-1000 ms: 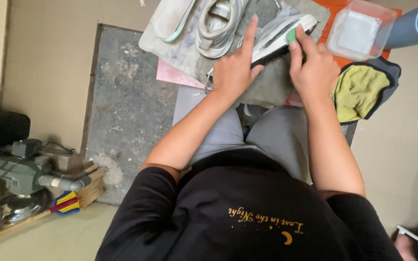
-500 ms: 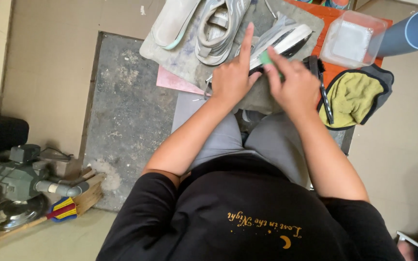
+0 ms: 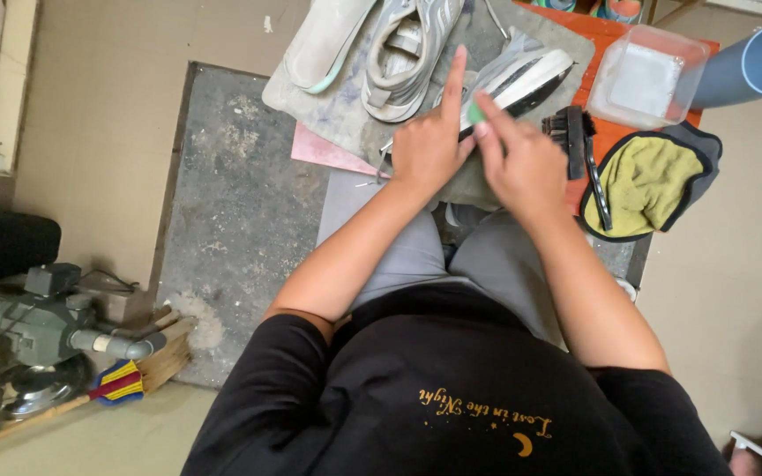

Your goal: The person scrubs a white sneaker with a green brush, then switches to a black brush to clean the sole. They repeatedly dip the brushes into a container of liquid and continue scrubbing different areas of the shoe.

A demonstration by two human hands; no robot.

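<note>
A grey and white sneaker [image 3: 522, 75] lies on its side on a grey cloth [image 3: 346, 106] in front of me. My left hand [image 3: 429, 141] presses on the shoe, index finger stretched along it. My right hand [image 3: 522, 163] pinches a small green piece [image 3: 476, 113] against the sole edge. Whether that piece is a sponge or an eraser I cannot tell. Two more shoes lie further left on the cloth: a grey one [image 3: 407, 53] upright and a white one [image 3: 324, 44] sole up.
A black brush [image 3: 571, 132], a yellow cloth [image 3: 641, 185] on a dark rag, a clear plastic tub [image 3: 646, 75] and a grey pipe [image 3: 756, 66] lie to the right. A pink sheet [image 3: 324, 150] sticks out under the cloth. A pump-like machine [image 3: 37, 326] stands at the left.
My right hand has slid left along the sole toward my left hand, carrying the green piece. The left hand has stayed on the shoe. The view has shifted slightly.
</note>
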